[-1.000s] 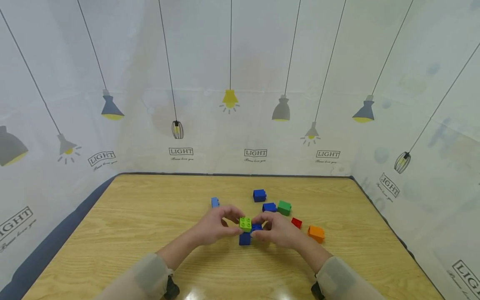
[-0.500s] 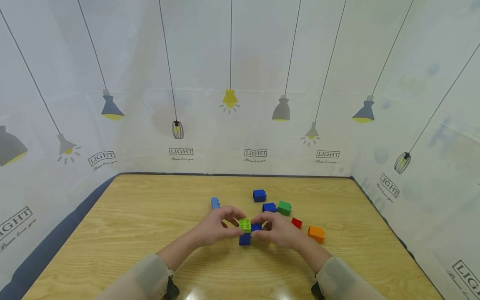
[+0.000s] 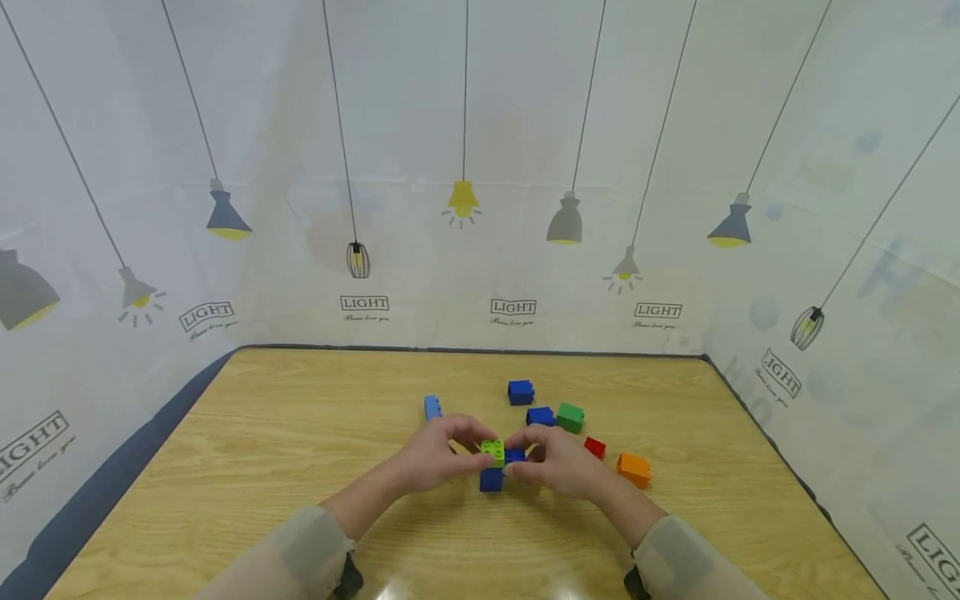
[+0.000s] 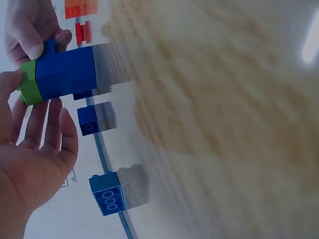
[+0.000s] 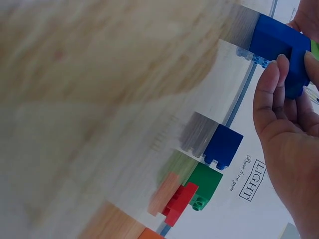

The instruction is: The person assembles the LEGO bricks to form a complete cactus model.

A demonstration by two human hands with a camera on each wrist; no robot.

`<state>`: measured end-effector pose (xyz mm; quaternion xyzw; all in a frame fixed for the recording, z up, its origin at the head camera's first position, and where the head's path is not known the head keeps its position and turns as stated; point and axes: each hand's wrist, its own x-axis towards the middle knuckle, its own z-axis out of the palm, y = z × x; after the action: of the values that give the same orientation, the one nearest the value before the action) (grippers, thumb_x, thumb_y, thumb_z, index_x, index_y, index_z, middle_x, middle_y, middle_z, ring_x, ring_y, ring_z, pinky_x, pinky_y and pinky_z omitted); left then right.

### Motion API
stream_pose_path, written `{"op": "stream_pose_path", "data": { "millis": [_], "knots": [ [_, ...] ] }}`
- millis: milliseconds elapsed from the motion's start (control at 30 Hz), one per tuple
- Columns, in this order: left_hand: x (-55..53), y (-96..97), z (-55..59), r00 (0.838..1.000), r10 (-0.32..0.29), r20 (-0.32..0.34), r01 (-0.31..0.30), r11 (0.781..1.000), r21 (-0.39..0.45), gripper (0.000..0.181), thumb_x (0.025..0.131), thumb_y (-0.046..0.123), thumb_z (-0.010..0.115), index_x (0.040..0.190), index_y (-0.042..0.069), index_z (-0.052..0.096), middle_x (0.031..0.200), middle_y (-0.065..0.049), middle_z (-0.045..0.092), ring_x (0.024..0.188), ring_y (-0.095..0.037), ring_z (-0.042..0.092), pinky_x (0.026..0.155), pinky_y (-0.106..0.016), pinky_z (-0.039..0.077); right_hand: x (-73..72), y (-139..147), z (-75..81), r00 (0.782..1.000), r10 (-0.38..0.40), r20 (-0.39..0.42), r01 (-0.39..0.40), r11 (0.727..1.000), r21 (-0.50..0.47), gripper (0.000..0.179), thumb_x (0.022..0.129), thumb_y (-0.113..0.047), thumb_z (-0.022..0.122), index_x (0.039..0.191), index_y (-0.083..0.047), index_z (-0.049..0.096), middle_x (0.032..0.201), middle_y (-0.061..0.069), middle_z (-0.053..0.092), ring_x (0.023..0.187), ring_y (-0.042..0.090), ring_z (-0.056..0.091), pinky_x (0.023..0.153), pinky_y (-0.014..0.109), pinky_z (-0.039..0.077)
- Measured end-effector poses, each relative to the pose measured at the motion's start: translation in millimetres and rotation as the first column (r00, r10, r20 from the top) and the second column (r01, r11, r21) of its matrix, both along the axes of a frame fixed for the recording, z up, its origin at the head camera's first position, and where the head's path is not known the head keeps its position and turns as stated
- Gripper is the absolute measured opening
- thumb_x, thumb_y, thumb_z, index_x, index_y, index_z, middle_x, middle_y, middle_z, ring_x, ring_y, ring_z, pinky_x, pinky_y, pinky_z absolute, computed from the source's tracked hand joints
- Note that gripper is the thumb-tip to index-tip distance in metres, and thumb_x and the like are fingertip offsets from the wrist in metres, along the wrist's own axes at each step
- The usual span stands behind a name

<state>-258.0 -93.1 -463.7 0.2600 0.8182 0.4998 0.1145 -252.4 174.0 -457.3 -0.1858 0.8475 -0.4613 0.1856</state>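
A small lime-green brick (image 3: 492,450) tops a stack of blue bricks (image 3: 491,481) near the middle of the table. My left hand (image 3: 433,455) pinches the lime brick between thumb and fingers. A blue brick (image 3: 515,456) juts out to the right of the stack, just below the lime level, and my right hand (image 3: 558,463) grips it. In the left wrist view the lime brick (image 4: 31,84) sits flush against the blue stack (image 4: 72,69). The right wrist view shows the blue overhang (image 5: 298,69) between my right thumb and fingers, which partly hide it.
Behind the hands lie two loose blue bricks (image 3: 521,392) and a green brick (image 3: 570,417). A red brick (image 3: 595,447) and an orange brick (image 3: 634,470) are right of my right hand. A light-blue brick (image 3: 432,407) stands beyond my left hand. Printed cloth walls surround the table.
My left thumb has shifted slightly over the front of the lime brick, which sits a touch lower on the stack. My right hand keeps its hold; the loose bricks stay put.
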Motion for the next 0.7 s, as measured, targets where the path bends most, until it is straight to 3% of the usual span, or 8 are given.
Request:
{"op": "stream_pose_path", "data": {
  "millis": [267, 700],
  "knots": [
    [-1.0, 1.9, -5.0, 1.000, 0.005, -0.009, -0.005, 1.000, 0.007, 0.022, 0.101, 0.029, 0.082, 0.122, 0.023, 0.079, 0.117, 0.004, 0.076, 0.108, -0.016, 0.068, 0.088, -0.034, 0.059, 0.8, 0.7, -0.8, 1.000, 0.014, -0.007, -0.014, 1.000, 0.000, 0.039, 0.102, -0.028, 0.081, 0.135, -0.008, 0.071, 0.122, 0.006, 0.074, 0.091, 0.019, 0.070, 0.079, 0.032, 0.064],
    [-3.4, 2.6, -2.3, 0.999, 0.009, 0.036, -0.010, 1.000, 0.021, 0.022, 0.099, 0.027, 0.084, 0.120, 0.022, 0.078, 0.114, 0.003, 0.076, 0.106, -0.017, 0.067, 0.089, -0.035, 0.059, -0.1, 1.0, 1.5, 1.000, 0.023, 0.001, -0.023, 1.000, 0.001, 0.039, 0.103, -0.028, 0.080, 0.136, -0.009, 0.071, 0.121, 0.006, 0.074, 0.092, 0.019, 0.069, 0.080, 0.034, 0.064]
  ]
}}
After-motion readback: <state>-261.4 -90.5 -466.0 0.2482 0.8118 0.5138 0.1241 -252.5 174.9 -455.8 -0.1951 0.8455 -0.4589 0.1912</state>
